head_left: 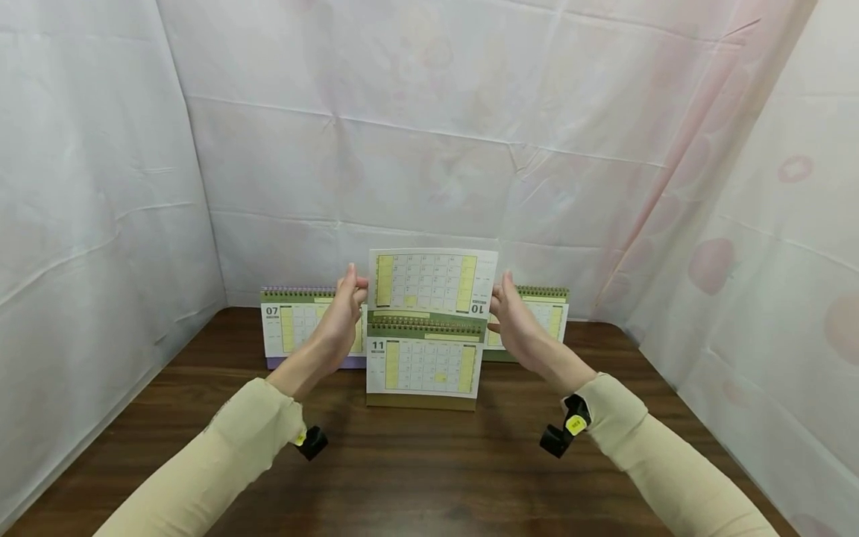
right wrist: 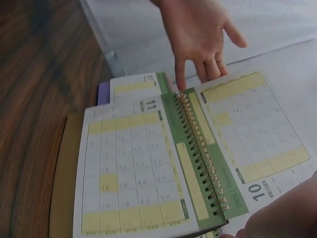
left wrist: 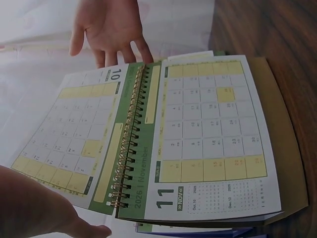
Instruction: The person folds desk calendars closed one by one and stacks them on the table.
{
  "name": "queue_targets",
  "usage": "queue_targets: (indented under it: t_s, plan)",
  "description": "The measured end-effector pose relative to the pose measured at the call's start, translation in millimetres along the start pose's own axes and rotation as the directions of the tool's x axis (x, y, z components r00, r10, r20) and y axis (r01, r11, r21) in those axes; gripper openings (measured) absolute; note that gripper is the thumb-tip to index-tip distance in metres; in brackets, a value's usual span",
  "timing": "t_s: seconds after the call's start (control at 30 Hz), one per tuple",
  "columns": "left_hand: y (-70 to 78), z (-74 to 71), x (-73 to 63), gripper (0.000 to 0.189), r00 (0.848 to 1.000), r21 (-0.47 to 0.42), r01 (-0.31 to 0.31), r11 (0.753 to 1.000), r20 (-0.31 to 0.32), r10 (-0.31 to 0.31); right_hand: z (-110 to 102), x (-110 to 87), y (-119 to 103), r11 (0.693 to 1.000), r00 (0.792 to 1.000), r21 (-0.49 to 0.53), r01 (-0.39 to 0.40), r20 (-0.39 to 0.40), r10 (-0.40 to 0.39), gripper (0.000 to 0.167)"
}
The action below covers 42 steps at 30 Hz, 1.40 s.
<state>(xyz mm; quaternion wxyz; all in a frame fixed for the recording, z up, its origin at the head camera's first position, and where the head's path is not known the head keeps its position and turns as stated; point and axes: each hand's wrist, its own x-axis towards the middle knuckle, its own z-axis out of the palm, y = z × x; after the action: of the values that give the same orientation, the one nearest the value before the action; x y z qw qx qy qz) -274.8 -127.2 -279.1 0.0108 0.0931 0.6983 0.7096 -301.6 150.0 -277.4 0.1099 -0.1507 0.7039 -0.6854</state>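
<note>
A spiral-bound desk calendar (head_left: 424, 365) stands on the table, showing the November page, marked 11, below its gold coil. Above the coil, the October page (head_left: 426, 280) is turned up and upside down. At the left side of that page is my left hand (head_left: 344, 317), its thumb pointing up and away from the paper. My right hand (head_left: 520, 321) mirrors it at the right side. Seen from the left wrist, the right hand (left wrist: 111, 29) has straight, spread fingers whose tips go behind the calendar near the coil. The left hand (right wrist: 195, 37) looks the same in the right wrist view.
Behind on the left stands a calendar with a purple base (head_left: 295, 328), marked 07. Another calendar (head_left: 546, 317) stands behind on the right, partly covered by my right hand. Pale cloth walls (head_left: 416, 171) enclose the back and sides of the dark wooden table (head_left: 423, 470).
</note>
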Motion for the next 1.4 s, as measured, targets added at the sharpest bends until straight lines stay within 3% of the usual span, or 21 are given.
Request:
queue_targets:
  t_s: [0.23, 0.47, 0.87, 1.07, 1.27, 1.4]
  plan:
    - [-0.8, 0.7, -6.2, 0.054, 0.999, -0.041, -0.029, 0.999, 0.011, 0.030, 2, -5.0, -7, 0.993, 0.999, 0.114, -0.035, 0.023, 0.032, 0.087]
    - [-1.1, 0.5, -12.1, 0.049, 0.999, -0.069, -0.041, 0.997, 0.027, 0.043, 4, -10.1, -9, 0.989, 0.999, 0.143, -0.043, 0.015, 0.041, 0.081]
    - [-8.3, -3.2, -23.5, 0.051, 0.997, -0.074, -0.027, 0.997, 0.067, 0.032, 9, -17.5, -9, 0.982, 0.996, 0.173, -0.077, 0.046, 0.070, 0.091]
    - [-13.9, -3.1, -27.0, 0.052, 0.998, -0.100, -0.033, 0.994, 0.049, 0.038, 16, -22.6, -5, 0.977, 0.991, 0.166, -0.134, 0.008, 0.134, 0.096]
    - [-22.1, 0.1, -31.0, 0.053, 0.999, -0.098, -0.019, 0.995, 0.032, 0.022, 26, -23.6, 5, 0.978, 0.982, 0.096, -0.186, -0.027, 0.189, 0.095]
    - [-29.1, 2.6, -35.3, 0.055, 0.999, -0.083, -0.021, 0.996, 0.029, 0.023, 26, -24.4, 9, 0.981, 0.980, 0.027, -0.190, -0.058, 0.192, 0.082]
